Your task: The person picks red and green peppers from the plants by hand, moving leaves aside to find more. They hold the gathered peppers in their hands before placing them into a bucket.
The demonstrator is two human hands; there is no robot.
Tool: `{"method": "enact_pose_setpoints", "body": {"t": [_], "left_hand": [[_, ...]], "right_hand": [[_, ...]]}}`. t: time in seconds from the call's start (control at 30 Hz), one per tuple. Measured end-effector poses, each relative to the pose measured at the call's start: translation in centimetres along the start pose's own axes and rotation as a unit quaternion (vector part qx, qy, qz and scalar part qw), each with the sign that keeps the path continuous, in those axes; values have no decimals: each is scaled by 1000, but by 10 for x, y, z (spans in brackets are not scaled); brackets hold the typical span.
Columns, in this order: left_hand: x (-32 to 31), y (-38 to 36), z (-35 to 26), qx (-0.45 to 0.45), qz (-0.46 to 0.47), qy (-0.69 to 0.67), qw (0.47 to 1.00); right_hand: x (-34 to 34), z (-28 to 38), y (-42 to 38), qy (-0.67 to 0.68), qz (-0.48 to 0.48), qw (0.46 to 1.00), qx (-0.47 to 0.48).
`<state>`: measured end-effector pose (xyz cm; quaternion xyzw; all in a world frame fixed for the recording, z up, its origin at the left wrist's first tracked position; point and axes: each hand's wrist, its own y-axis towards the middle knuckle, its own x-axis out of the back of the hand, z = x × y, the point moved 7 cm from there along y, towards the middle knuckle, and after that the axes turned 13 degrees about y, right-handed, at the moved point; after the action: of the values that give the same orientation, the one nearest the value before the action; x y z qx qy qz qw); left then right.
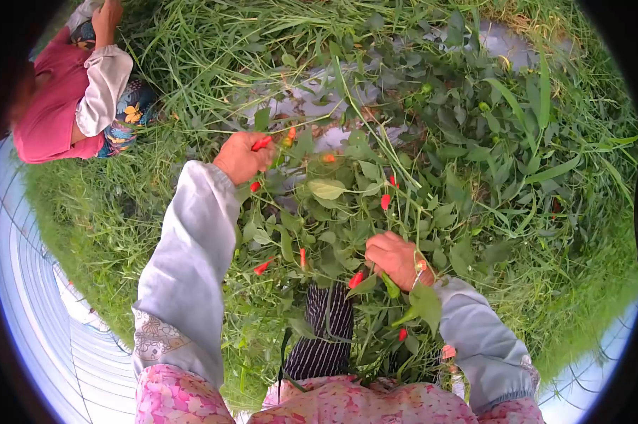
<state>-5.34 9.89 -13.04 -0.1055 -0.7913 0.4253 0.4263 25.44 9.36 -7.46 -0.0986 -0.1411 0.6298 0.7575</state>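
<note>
My left hand (pixel 244 157) is closed on a red chili pepper (pixel 262 143) at the upper left of the pepper plant (pixel 326 189). Another red chili (pixel 255 186) hangs just below it, and small orange peppers (pixel 329 158) show to its right. Lower down, my right hand (pixel 393 260) is curled shut around part of the plant's branches; its fingertips are partly hidden. Beside that hand hang a red chili (pixel 356 280) and a green chili (pixel 390 286). More red chilies (pixel 385 202) dot the plant between and below my hands.
Tall grass and weeds (pixel 213 63) surround the plants, with greyish plastic sheeting (pixel 502 44) on the ground in patches. Another person in a red top (pixel 50 106) is at the upper left. A striped trouser leg (pixel 322 332) stands among the lower leaves.
</note>
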Motion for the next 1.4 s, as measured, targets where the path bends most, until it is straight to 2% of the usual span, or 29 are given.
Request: {"method": "enact_pose_setpoints", "body": {"t": [0.03,0.07,0.2,0.3,0.33,0.43,0.53,0.63,0.67,0.77,0.8,0.9,1.03,1.07,1.17,1.2,1.3,1.4], "left_hand": [[-9,-4,2,8,32,-59,998],[-10,-6,-1,-9,1,184,983],[-45,5,15,26,56,270,961],[-64,12,2,37,166,409,896],[-69,18,6,63,213,400,889],[-68,23,2,60,169,432,884],[-72,26,19,27,204,411,888],[-62,7,24,-1,111,375,920],[-74,12,33,-28,132,395,909],[-88,24,27,-62,109,388,913],[-85,26,22,-34,183,355,916],[-81,30,14,42,179,312,932],[-100,39,32,-10,221,272,937],[-106,39,38,13,247,301,921],[-102,30,42,1,226,307,924],[-100,24,43,-17,210,265,941],[-97,9,46,-53,140,288,946],[-102,-7,39,-91,191,309,927]], "right_hand": [[-3,-1,-1,7,8,1000,-7],[-6,-1,-2,0,0,1000,-3],[-7,0,-1,-13,-27,999,21],[-4,1,-4,-9,-29,999,24],[-4,1,-4,-7,-30,999,26],[-5,-1,-4,-11,-33,999,28],[-6,0,-2,-16,-21,1000,17],[-6,2,-2,-29,-36,999,18],[-7,2,-2,-26,-37,999,21],[-10,-2,-3,-22,-33,999,17],[-10,-4,-3,-22,-25,999,11],[-11,-5,-4,-36,-7,999,-12],[-11,-7,-3,-35,-4,999,-18],[-12,-7,-4,-32,-6,999,-17],[-12,-6,-1,-28,-10,1000,-11],[-11,-5,-1,-27,-9,1000,-10],[-11,-1,0,-25,-21,999,6],[-10,0,1,-29,-24,999,18]]}}
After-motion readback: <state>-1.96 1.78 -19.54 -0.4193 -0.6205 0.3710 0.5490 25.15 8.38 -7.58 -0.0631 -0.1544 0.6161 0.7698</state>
